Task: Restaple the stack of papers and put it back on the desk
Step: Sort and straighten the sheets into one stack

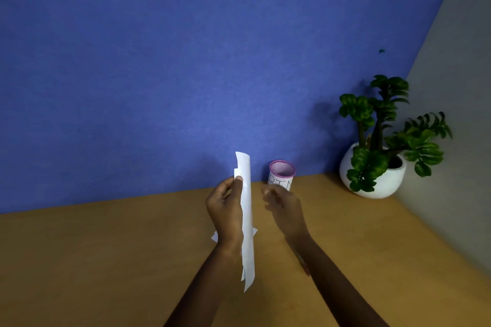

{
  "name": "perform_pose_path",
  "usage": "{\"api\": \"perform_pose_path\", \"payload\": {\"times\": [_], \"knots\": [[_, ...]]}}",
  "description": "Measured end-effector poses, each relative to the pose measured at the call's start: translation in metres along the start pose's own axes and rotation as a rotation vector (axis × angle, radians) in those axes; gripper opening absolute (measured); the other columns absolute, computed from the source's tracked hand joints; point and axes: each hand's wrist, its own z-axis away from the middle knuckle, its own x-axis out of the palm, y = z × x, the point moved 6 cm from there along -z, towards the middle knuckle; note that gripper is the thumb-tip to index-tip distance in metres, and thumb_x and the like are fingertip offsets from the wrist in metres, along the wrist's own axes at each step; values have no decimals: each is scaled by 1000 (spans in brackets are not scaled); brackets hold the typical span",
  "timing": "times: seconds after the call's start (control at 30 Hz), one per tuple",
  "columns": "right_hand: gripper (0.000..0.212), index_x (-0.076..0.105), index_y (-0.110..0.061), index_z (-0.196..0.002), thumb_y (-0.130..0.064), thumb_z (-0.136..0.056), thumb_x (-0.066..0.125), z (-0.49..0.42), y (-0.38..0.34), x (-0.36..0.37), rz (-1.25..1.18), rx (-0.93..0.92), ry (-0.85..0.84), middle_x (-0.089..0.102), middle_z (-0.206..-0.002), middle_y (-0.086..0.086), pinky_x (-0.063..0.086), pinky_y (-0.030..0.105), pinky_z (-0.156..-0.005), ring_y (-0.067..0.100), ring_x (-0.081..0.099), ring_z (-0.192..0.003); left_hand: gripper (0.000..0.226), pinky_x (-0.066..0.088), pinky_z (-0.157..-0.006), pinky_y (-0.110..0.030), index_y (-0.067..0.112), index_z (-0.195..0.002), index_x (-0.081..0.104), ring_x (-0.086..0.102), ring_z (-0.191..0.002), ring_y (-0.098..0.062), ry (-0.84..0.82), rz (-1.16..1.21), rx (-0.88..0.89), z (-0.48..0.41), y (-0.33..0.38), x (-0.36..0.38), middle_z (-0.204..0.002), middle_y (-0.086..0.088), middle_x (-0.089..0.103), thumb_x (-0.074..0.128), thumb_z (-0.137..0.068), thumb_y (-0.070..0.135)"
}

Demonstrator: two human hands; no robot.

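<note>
A person's left hand (224, 210) grips a stack of white papers (246, 194) above a wooden table (106, 260), holding the sheets upright and edge-on to the camera. The fingers and thumb wrap around the stack's upper half. The sheets are unevenly aligned, with corners jutting out at the bottom and beside the wrist. The stack is off the table, raised in front of a blue wall (159, 61).

The right hand (284, 207) hovers just beside the papers without touching them. It is blurred, its fingers appear loosely relaxed, and nothing can be seen in its grasp.

Behind the right hand, at the back edge of the table, stands a pink mesh cup (282, 171) wrapped in a white handwritten label. A leafy green plant (385, 125) in a round white pot (382, 180) sits in the far right corner, well apart from both hands.
</note>
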Motion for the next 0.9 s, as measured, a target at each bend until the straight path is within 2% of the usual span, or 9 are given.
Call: {"api": "perform_pose_path", "payload": {"times": [0.1, 0.33, 0.4, 0.47, 0.57, 0.63, 0.73, 0.83, 0.9], "knots": [[28, 63, -4, -109, -19, -95, 44, 3, -51, -6, -259, -59, -99, 69, -107, 14, 54, 40, -90, 26, 65, -100, 22, 52, -69, -31, 22, -68, 68, 63, -69, -16, -53, -2, 53, 5, 6, 9, -69, -1, 67, 59, -85, 12], [23, 66, -3, -105, 2, -87, 53, 8, -87, -31, -201, -192, -129, 71, -104, 13, 49, 14, -77, 18, 66, -91, 28, 52, -88, -46, 21, -79, 65, 64, -95, -29, -234, -11, 168, 11, 24, 28, -96, -19, 67, 44, -94, 13], [23, 68, -2, -99, 4, -86, 50, 6, -89, -41, -136, -202, -101, 72, -98, 16, 45, 7, -66, 13, 64, -82, 23, 51, -90, -35, 23, -85, 65, 63, -97, -18, -281, -76, 245, 11, 32, 30, -103, -13, 66, 49, -91, 7], [20, 68, -2, -85, 3, -84, 48, 4, -89, -49, -101, -189, -80, 72, -86, 21, 44, 13, -57, 8, 59, -69, 21, 49, -87, -15, 18, -100, 62, 59, -100, -9, -321, -143, 309, 8, 37, 31, -111, -6, 60, 54, -87, 3], [21, 67, -8, -79, 1, -84, 48, -1, -91, -59, -44, -171, -67, 71, -79, 12, 49, 24, -64, 8, 61, -67, 36, 39, -84, -1, 16, -117, 53, 51, -107, -9, -306, -258, 365, -2, 42, 29, -116, 4, 48, 62, -83, 10], [21, 68, -9, -83, 0, -86, 49, -5, -94, -62, 0, -181, -96, 69, -77, 4, 50, 27, -66, 13, 62, -71, 38, 37, -76, 4, 16, -117, 53, 52, -104, -10, -305, -299, 349, -9, 45, 28, -114, 4, 52, 65, -81, 16], [19, 68, -12, -86, -3, -88, 51, -7, -97, -63, 47, -195, -150, 65, -77, -5, 49, 20, -64, 8, 61, -70, 23, 44, -75, -10, 21, -98, 60, 59, -99, -18, -358, -329, 333, -16, 50, 29, -103, 1, 63, 69, -77, 19], [19, 68, -9, -91, -2, -89, 50, -10, -98, -65, 63, -194, -185, 66, -86, 0, 51, 29, -74, 13, 62, -76, 40, 46, -84, -26, 22, -108, 56, 53, -102, -16, -342, -370, 271, -23, 51, 24, -110, 0, 53, 74, -72, 21], [19, 66, -9, -94, -3, -90, 49, -10, -98, -65, 67, -190, -216, 65, -91, 2, 51, 32, -77, 17, 62, -83, 40, 50, -75, -20, 24, -106, 55, 57, -93, -11, -388, -387, 201, -24, 51, 23, -105, 3, 56, 75, -72, 24]]}}
